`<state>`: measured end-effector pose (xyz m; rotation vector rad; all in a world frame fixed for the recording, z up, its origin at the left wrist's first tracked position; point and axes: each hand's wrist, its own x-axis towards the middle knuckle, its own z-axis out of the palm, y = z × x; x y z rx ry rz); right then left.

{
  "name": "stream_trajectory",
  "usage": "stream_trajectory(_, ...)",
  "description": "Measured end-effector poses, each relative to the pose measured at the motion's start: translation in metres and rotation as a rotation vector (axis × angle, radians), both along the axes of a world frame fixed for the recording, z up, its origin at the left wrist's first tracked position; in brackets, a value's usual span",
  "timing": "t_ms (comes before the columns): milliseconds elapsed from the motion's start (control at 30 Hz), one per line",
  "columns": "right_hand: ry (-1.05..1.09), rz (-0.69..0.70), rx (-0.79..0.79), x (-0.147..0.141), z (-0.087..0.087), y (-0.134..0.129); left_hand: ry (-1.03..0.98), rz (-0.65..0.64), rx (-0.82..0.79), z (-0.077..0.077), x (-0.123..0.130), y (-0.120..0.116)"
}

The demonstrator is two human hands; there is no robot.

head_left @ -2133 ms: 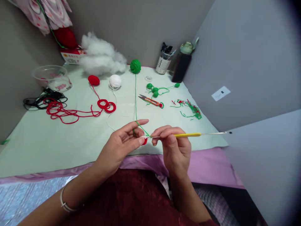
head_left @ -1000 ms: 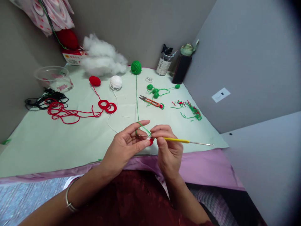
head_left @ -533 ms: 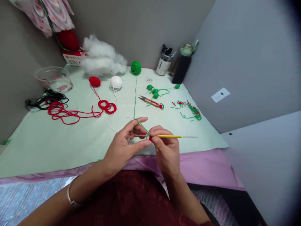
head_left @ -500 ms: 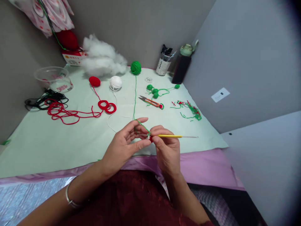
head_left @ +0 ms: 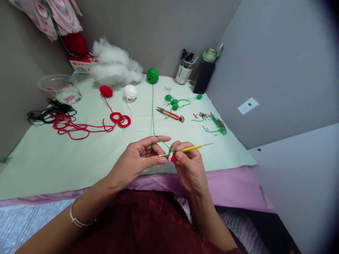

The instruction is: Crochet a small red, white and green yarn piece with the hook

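- In the lower centre, the right hand clamps the yellow hook and red-and-white piece; the left hand's thumb and index stand apart, other fingers' grip I can't tell.
- Slackened, the green strand could slip off the hook.
- Just below lies the near edge of the table; there's some room above, towards the scissors.

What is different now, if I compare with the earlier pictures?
The yellow-handled hook in the right hand has shifted left, its right end now tilting up. The red-and-white piece has moved right and is less covered by the left hand. The green yarn ball and orange snips stayed in place.
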<state>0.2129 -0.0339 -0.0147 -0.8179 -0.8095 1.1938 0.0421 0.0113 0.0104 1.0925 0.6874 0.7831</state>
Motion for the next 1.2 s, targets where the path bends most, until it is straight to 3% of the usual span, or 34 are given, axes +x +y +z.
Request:
stream_trajectory(167, 0.074, 0.065, -0.092, 0.003, 0.000, -0.002, 0.033, -0.031, -0.013, 0.001, -0.006, -0.001)
stream_trajectory(367, -0.011, -0.072, -0.024, -0.003, 0.000, -0.001, -0.122, 0.086, -0.052, -0.007, 0.003, -0.007)
stream_trajectory(900, -0.084, -0.305, 0.116, -0.015, -0.004, 0.001, -0.175, 0.180, -0.032, -0.014, 0.011, -0.021)
stream_trajectory(1200, -0.101, -0.282, 0.089, -0.017, -0.009, 0.000, -0.146, 0.163, -0.043, -0.022, 0.011, -0.027)
